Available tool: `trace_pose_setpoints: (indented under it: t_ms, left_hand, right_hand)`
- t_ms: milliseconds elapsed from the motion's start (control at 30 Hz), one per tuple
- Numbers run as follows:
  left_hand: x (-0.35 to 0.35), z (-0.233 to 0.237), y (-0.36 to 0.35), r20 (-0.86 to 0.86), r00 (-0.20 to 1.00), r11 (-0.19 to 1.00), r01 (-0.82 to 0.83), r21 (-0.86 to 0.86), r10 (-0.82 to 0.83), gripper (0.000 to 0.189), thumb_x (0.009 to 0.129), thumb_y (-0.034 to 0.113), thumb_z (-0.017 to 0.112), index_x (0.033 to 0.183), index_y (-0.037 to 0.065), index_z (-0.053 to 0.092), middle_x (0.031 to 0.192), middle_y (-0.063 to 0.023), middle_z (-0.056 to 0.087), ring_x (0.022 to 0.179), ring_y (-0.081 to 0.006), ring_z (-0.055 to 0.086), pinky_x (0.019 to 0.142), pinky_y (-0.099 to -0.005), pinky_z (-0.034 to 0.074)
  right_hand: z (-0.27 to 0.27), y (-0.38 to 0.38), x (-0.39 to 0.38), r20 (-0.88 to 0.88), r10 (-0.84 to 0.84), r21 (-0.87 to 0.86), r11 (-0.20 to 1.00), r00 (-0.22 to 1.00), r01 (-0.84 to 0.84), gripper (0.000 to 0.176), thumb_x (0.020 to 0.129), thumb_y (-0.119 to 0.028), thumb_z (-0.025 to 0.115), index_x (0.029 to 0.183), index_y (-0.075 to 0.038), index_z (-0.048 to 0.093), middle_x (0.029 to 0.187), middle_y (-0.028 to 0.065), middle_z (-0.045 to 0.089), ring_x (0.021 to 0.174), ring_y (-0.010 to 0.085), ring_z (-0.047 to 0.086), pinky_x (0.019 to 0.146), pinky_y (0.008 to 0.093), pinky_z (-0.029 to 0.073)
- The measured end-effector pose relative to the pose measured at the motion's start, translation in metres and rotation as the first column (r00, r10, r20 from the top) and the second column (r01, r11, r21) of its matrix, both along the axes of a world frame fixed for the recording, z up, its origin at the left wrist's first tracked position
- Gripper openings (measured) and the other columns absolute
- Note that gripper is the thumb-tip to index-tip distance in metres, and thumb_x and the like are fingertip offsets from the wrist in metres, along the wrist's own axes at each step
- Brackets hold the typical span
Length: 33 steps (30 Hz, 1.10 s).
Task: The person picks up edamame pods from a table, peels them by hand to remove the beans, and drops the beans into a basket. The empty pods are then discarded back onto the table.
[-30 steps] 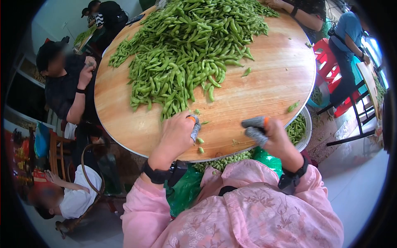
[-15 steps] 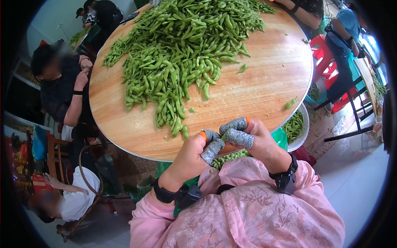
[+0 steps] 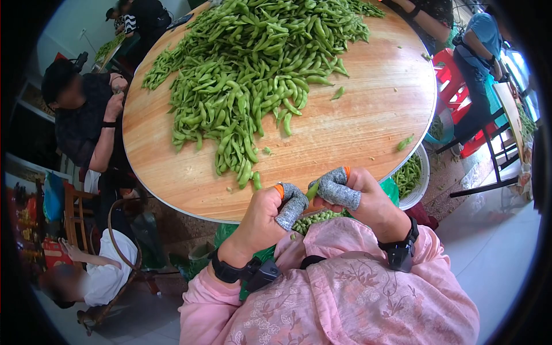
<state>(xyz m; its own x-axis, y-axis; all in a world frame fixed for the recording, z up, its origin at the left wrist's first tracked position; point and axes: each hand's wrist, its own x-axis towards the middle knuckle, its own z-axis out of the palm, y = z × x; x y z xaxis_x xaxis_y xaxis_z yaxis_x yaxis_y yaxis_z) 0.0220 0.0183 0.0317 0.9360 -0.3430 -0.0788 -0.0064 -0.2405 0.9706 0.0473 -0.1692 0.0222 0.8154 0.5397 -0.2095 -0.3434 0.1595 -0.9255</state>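
Observation:
Over the near edge of the round wooden table (image 3: 345,135), my right hand (image 3: 365,198) pinches a green soybean pod (image 3: 312,191) between fingers in grey knit finger covers. The pod's tip points left toward my left hand (image 3: 270,213). My left hand is closed, its covered thumb and forefinger pressed together just apart from the pod; whether they hold anything is hidden. Under my hands, shelled green beans (image 3: 316,219) lie in a container, partly covered by my wrists and pink clothing. A big heap of soybean pods (image 3: 247,75) covers the far half of the table.
A white basket of pods (image 3: 409,178) stands below the table at the right. A few loose pods (image 3: 405,142) lie on the tabletop. One person (image 3: 86,115) sits at the table's left; another in white (image 3: 109,261) is lower left. Red stools (image 3: 451,80) stand at the right.
My hands have drawn slightly apart. The pod, held between both hands before, now stays in my right hand and shows more of its length.

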Motion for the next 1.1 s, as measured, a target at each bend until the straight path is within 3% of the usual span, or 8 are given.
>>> trace_pose_setpoints:
  t_ms: [333,500,567,767,833,867,933,1100]
  left_hand:
    - [-0.001,-0.015,0.0,-0.04,0.998,0.99,0.034,-0.134,-0.039,0.006,0.077,0.003,0.053,0.079,-0.003,0.053,0.063,-0.0052,0.053,0.059,-0.0102,0.048,0.053,-0.0254,0.04]
    - [-0.008,-0.008,-0.014,0.564,0.819,0.81,-0.263,0.525,-0.1,0.01,0.072,0.005,0.055,0.081,-0.001,0.055,0.066,-0.0144,0.056,0.062,-0.0324,0.055,0.054,-0.0345,0.042]
    - [-0.007,-0.016,-0.011,0.597,0.792,0.813,-0.261,0.521,-0.129,0.013,0.072,0.007,0.055,0.082,0.0,0.055,0.068,-0.0138,0.056,0.062,-0.0319,0.055,0.053,-0.0343,0.042]
    - [-0.01,-0.038,-0.007,0.043,0.993,0.967,-0.094,-0.235,0.107,0.012,0.084,0.013,0.051,0.081,0.002,0.052,0.068,-0.0007,0.051,0.059,-0.0102,0.051,0.05,-0.0238,0.04]
    - [-0.011,-0.037,-0.005,-0.512,0.854,0.665,-0.333,-0.669,-0.088,0.01,0.086,0.012,0.047,0.081,0.004,0.051,0.068,0.0004,0.051,0.058,-0.0091,0.049,0.052,-0.0211,0.04]
    - [-0.01,-0.036,-0.005,-0.51,0.855,0.666,-0.331,-0.669,-0.088,0.01,0.086,0.012,0.047,0.081,0.004,0.051,0.068,0.0004,0.051,0.058,-0.0091,0.049,0.052,-0.0211,0.04]
    - [-0.008,-0.034,-0.006,-0.038,0.998,0.96,-0.063,-0.271,0.055,0.01,0.085,0.012,0.049,0.082,0.003,0.052,0.069,-0.0003,0.052,0.058,-0.0108,0.05,0.053,-0.0215,0.04]
    - [-0.003,-0.021,-0.011,0.348,0.935,0.988,-0.106,0.109,0.062,0.011,0.081,0.01,0.055,0.079,-0.001,0.054,0.065,-0.0046,0.053,0.057,-0.0113,0.049,0.054,-0.0261,0.041]
  right_hand:
    - [-0.009,0.004,-0.002,-0.021,-0.081,0.055,0.995,0.996,0.082,0.023,0.08,-0.023,0.059,0.074,-0.001,0.059,0.066,0.0007,0.058,0.058,0.0052,0.051,0.05,0.0182,0.036]
    - [-0.006,0.005,0.0,-0.078,-0.073,0.082,0.993,0.994,0.079,0.022,0.08,-0.021,0.06,0.079,0.001,0.06,0.07,0.0031,0.059,0.062,0.0079,0.054,0.058,0.0198,0.043]
    - [-0.012,0.004,0.0,-0.083,-0.056,0.103,0.993,0.995,0.064,0.02,0.079,-0.019,0.06,0.081,0.001,0.06,0.071,0.0033,0.059,0.063,0.0085,0.055,0.059,0.0205,0.044]
    - [-0.034,0.005,0.003,0.182,-0.049,0.163,0.986,0.982,0.019,0.017,0.082,-0.015,0.058,0.084,0.002,0.057,0.077,0.0017,0.058,0.07,0.0065,0.052,0.063,0.0209,0.043]
    - [-0.033,0.006,0.004,0.256,-0.06,0.193,0.981,0.965,0.009,0.016,0.081,-0.014,0.058,0.085,0.002,0.057,0.077,0.0014,0.058,0.07,0.0062,0.051,0.063,0.0207,0.043]
    - [-0.029,0.006,0.005,0.232,-0.056,0.183,0.983,0.971,0.013,0.016,0.081,-0.014,0.058,0.085,0.002,0.057,0.078,0.0017,0.058,0.071,0.0063,0.051,0.063,0.0207,0.043]
    - [-0.022,0.005,0.007,0.212,-0.052,0.175,0.984,0.976,0.015,0.016,0.081,-0.014,0.058,0.085,0.002,0.057,0.078,0.0021,0.058,0.071,0.0065,0.051,0.064,0.0207,0.043]
    - [-0.005,0.007,0.005,-0.211,0.102,0.3,0.953,0.972,-0.035,0.018,0.082,-0.015,0.056,0.087,0.003,0.055,0.081,0.0042,0.06,0.075,0.0081,0.054,0.066,0.0217,0.044]
